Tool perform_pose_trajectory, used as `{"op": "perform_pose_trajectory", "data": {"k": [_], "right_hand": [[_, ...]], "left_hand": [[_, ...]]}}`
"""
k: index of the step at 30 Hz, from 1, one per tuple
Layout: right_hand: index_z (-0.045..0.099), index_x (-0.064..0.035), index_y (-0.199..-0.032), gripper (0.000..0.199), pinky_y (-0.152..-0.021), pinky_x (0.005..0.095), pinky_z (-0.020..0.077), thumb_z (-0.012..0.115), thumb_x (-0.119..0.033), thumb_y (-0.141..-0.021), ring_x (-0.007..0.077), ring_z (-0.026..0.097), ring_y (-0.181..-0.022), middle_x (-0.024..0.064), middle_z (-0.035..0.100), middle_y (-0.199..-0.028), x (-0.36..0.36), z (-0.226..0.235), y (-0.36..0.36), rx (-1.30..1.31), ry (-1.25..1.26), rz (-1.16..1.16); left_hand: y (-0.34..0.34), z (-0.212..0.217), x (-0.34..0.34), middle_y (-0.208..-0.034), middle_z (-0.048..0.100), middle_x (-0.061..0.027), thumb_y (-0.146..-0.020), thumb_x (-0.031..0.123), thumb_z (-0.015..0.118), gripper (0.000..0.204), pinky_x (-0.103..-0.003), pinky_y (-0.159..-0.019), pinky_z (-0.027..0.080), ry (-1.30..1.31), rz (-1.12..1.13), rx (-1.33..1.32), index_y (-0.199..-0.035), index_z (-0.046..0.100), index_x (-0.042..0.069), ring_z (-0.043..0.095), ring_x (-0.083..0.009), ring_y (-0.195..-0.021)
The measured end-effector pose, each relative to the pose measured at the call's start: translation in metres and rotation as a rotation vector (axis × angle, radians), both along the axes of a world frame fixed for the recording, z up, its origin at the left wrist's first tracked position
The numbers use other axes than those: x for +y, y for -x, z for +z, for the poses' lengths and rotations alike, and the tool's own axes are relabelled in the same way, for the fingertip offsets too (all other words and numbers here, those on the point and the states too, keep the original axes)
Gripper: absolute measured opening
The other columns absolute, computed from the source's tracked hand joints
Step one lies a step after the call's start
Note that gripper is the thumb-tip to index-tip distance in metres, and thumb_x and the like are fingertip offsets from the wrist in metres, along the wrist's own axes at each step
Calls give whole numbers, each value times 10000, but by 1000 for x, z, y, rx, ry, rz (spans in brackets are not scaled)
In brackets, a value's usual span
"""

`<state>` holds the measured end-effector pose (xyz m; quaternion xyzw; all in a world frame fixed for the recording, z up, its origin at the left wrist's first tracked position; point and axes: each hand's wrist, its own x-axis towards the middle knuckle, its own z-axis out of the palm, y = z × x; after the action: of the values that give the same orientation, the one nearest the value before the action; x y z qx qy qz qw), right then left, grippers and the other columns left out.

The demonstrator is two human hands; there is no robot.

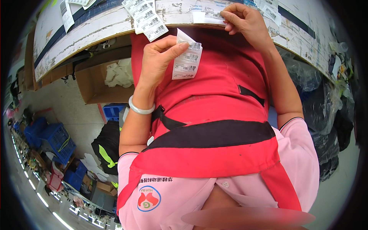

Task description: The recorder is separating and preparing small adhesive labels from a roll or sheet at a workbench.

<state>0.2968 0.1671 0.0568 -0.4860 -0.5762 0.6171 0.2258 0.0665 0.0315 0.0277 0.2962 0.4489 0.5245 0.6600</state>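
White barcode labels are passing between a worker's two hands at the edge of a worn, paint-chipped table (96,32) running across the top of the frame. Just above centre, the left hand (157,63) is pinching a folded strip of labels (186,59) between thumb and forefinger, the other fingers curling loosely behind it, in front of a red apron (214,99). At upper right, the right hand (245,19) is pressing its gathered fingertips onto a single label (209,16) lying on the table's rim. Another strip of stickers (147,17) is hanging over the edge at upper centre. A cardboard box (90,82) holding white cloth is sitting under the table at left, with blue crates (53,140) further down the left side. Judging by the grip, clean work here calls for holding the strip taut and steady while the fingertips lift one label from a corner, slowly, so it does not curl or tear.
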Motion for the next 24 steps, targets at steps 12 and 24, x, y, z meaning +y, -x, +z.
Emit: {"op": "perform_pose_trajectory", "data": {"k": [12,24], "right_hand": [[636,6,-901,121,-519,203,493,608,-110,-921,84,599,-580,37,630,-698,7,6,17,-127,21,86],[644,3,-878,130,-506,215,501,624,-120,-913,86,597,-566,32,630,-691,14,5,18,-165,29,138]], "left_hand": [[2,1,1,-840,691,-15,-847,74,725,109,-216,-720,482,29,20,23,-927,726,0,623,-83,-775],[0,-1,0,-858,688,-22,-851,79,722,123,-217,-730,479,30,-4,12,-936,722,-9,621,-87,-787]]}}
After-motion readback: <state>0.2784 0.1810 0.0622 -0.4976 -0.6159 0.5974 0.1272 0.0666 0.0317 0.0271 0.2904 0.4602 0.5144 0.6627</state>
